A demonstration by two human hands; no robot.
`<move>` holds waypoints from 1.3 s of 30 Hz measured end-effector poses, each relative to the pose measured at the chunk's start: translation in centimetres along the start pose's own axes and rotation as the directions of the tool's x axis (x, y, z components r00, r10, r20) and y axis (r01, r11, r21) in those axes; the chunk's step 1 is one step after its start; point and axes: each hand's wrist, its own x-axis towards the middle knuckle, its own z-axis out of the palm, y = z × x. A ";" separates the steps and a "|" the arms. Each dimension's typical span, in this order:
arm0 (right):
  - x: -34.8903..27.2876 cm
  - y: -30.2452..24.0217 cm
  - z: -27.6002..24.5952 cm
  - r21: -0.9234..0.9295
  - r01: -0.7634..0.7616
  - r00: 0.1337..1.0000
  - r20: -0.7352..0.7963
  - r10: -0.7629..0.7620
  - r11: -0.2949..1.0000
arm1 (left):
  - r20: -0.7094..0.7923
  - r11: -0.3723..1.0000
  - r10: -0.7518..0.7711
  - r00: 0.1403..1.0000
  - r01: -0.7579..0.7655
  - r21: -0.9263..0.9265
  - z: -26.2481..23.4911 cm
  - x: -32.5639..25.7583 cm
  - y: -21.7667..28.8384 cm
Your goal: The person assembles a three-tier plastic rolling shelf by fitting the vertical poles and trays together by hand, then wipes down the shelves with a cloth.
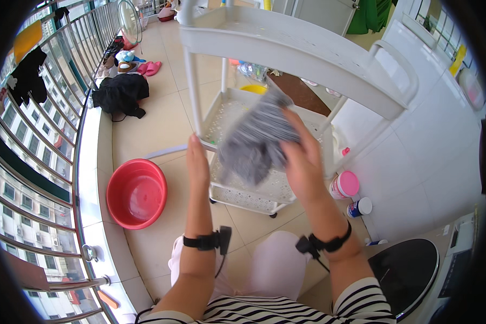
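My right hand point(302, 162) grips a crumpled grey striped cloth point(259, 137), blurred by motion, in front of the white rolling cart point(286, 40). The cloth hangs over the cart's middle shelf and hides part of it. Beside the left corner of that shelf, my left hand point(198, 167) is upright and seen edge-on. Most of its fingers are hidden, so whether it grasps the cart cannot be told. Both wrists wear black straps with small devices.
On the tiled floor to the left is a red basin point(137, 193). Black clothing point(121, 94) lies by the railing point(43, 162). A pink-lidded tub point(344, 185) and a white-lidded jar point(359, 207) stand along the right wall. A dark round lid point(405, 275) is at lower right.
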 end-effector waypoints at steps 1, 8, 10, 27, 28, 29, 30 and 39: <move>2.1 1.2 0.6 -0.306 0.184 0.983 0.038 -0.181 0.934 | -0.014 1.000 -0.013 1.000 0.013 -0.002 0.8 -1.1 0.0; 8.1 9.4 0.1 -0.925 0.154 0.767 0.333 0.549 0.347 | 0.112 0.984 0.108 0.988 -0.090 -0.153 2.6 -3.7 2.1; 9.5 11.6 -2.0 -0.865 0.034 0.806 0.320 0.498 0.500 | 0.210 0.974 -0.001 0.978 0.049 -0.220 2.7 -3.4 1.8; 10.8 8.1 1.1 -0.669 -0.230 0.550 0.510 0.662 0.707 | 0.208 0.967 -0.101 0.973 0.145 -0.210 2.6 -2.2 1.5; 11.3 9.0 0.8 -0.688 -0.031 0.590 0.573 0.569 0.725 | 0.198 0.967 -0.105 0.975 0.146 -0.209 2.4 -2.1 1.5; 12.2 10.1 0.3 -0.690 -0.032 0.590 0.571 0.571 0.723 | 0.235 0.965 -0.104 0.966 0.156 -0.211 2.2 -2.1 1.5; 13.6 11.4 -0.3 -0.733 0.126 0.628 0.581 0.519 0.669 | 0.273 0.963 -0.104 0.956 0.165 -0.211 2.2 -2.2 1.6; 13.9 12.4 0.1 -0.772 0.209 0.654 0.567 0.501 0.601 | 0.286 0.951 -0.080 0.955 0.160 -0.267 3.0 -2.1 0.9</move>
